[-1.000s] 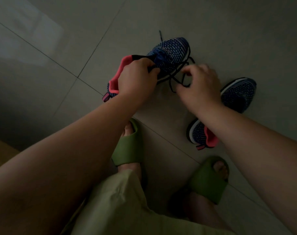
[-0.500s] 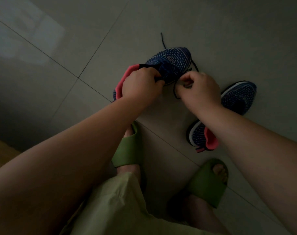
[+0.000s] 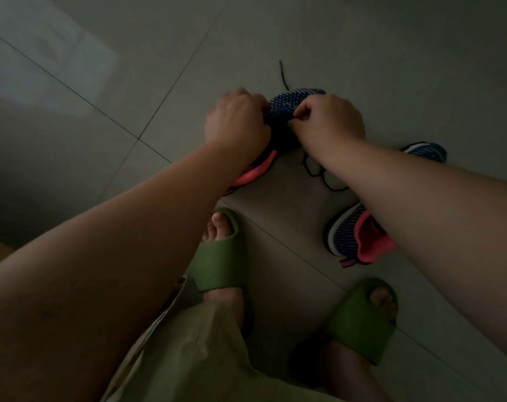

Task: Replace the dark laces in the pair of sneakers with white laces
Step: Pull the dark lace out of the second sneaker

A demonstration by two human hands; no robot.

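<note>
A dark blue knit sneaker (image 3: 287,107) with a pink lining stands toe-away on the tiled floor. My left hand (image 3: 236,121) grips its left side near the tongue. My right hand (image 3: 329,121) pinches the dark lace at the eyelets from the right. Loose loops of that dark lace (image 3: 321,177) trail on the floor under my right wrist, and one lace end (image 3: 283,74) lies beyond the toe. The second sneaker (image 3: 350,236), same colours, lies to the right, partly hidden by my right forearm. No white laces are in sight.
My feet in green slide sandals (image 3: 221,256) (image 3: 362,320) stand close below the sneakers. Pale green trouser fabric (image 3: 194,358) fills the bottom middle. Grey floor tiles (image 3: 159,53) with dark grout lines spread all around. The light is dim.
The sneaker has turned to point its toe away from me. Both hands have closed in on its middle, and more dark lace now lies slack on the floor.
</note>
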